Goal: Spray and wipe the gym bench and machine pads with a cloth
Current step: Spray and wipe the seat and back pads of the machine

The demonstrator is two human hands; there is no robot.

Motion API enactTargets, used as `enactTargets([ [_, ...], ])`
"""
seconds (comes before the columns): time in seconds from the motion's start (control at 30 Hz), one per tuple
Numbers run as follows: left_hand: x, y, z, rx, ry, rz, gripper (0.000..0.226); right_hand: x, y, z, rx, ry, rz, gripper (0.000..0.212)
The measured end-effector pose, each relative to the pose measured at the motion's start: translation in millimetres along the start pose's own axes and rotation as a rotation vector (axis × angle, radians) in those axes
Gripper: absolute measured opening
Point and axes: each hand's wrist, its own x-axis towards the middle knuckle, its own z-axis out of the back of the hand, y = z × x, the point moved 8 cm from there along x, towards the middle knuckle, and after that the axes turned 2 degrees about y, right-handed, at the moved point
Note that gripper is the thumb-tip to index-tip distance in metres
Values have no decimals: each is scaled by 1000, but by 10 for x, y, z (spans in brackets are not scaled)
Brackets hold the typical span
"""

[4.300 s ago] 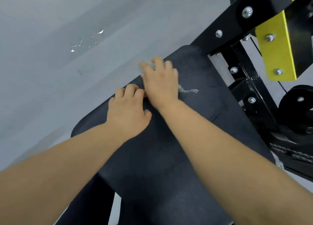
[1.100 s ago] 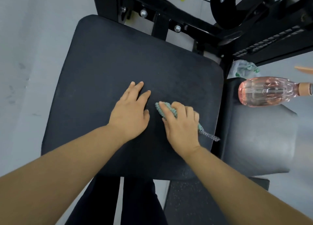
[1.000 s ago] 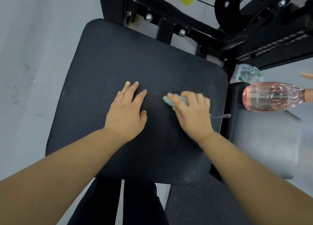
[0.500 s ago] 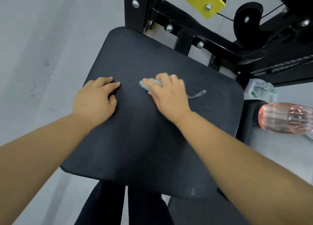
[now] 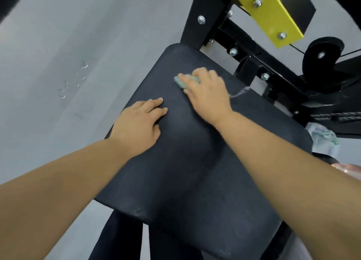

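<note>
green cloth (image 5: 184,82) is gripped, bunched, under the right hand (image 5: 208,95), near the 12 o'clock end of the pad (image 5: 195,171). left hand (image 5: 139,122) is laid flat, fingers straight, toward 9 o'clock. long axis of pad is read 11 to 5; most surface lies at 5 o'clock of the cloth.

1. Left hand (image 5: 136,122) and forearm are showing bare to the frame edge.
2. Right hand (image 5: 207,95) and forearm are showing bare too.
3. Dark shapes (image 5: 121,238) are showing below, possibly trouser legs; unconfirmed.

Cloth (image 5: 185,82) mostly hidden under right hand (image 5: 208,96); its tail blurred; pink bottle (image 5: 351,169) cut by edge.
</note>
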Motion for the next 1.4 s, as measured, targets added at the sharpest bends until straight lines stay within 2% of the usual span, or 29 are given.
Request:
enactTargets([
  [0.1, 7, 29, -25, -27, 31, 38, 50, 127, -691, 25, -27, 42, -414, 40],
  [0.17, 21, 40, -21, -56, 30, 50, 50, 209, -562, -4, -40, 62, -541, 42],
  [0.2, 26, 48, -17, -66, 33, 58, 49, 272, -320, -53, -31, 85, -483, 42],
  [0.27, 26, 59, 13, -84, 6, 40, 46, 382, 359, -190, 23, 120, -161, 41],
  [0.33, 37, 58, 55, -110, -17, 2, 42, 411, 727, -312, 61, 188, 123, 37],
  [0.4, 41, 76, 21, -104, 28, 8, 45, 539, 584, -282, 66, 151, 189, 35],
  [0.43, 39, 96, -11, -100, 48, 20, 47, 628, 388, -245, 42, 116, 123, 34],
  [0.53, 23, 90, -44, -117, 32, 5, 52, 830, -255, -161, -31, 67, -244, 35],
  [0.6, 18, 94, -92, -107, 64, -8, 57, 862, -323, -139, -75, 51, -392, 34],
  [0.63, 18, 104, -115, -98, 85, -8, 60, 863, -220, -139, -72, 52, -409, 34],
  [0.67, 7, 99, -136, -97, 101, -13, 63, 837, -42, -166, -60, 78, -367, 33],
  [0.73, -33, 89, -138, -180, 93, -37, 64, 706, 436, -312, -20, 132, -123, 31],
  [0.8, -138, 121, -100, -364, 50, -27, 51, 492, 835, -383, 40, 199, 158, 31],
  [0.87, -314, 274, -43, -461, -96, 76, 37, 450, 819, -340, 44, 199, 269, 32],
  [0.9, -437, 388, -20, -461, -185, 156, 35, 502, 672, -292, 4, 148, 220, 33],
  [0.97, -703, 555, -11, -421, -299, 301, 37, 634, 205, -208, -41, 105, -61, 35],
  [1.03, -964, 693, -87, -373, -320, 445, 43, 626, -55, -191, -40, 109, -294, 39],
  [1.1, -1157, 806, -204, -356, -287, 579, 49, 528, 179, -214, -44, 107, -339, 40],
  [1.2, -1311, 880, -369, -440, -215, 682, 55, 183, 1026, -304, 0, 72, -162, 35],
  [1.3, -1436, 913, -402, -639, -227, 754, 61, -320, 1707, -365, 89, 142, 47, 39],
  [1.4, -1500, 954, -372, -727, -182, 751, 57, -512, 1842, -299, 109, 194, 354, 43],
])
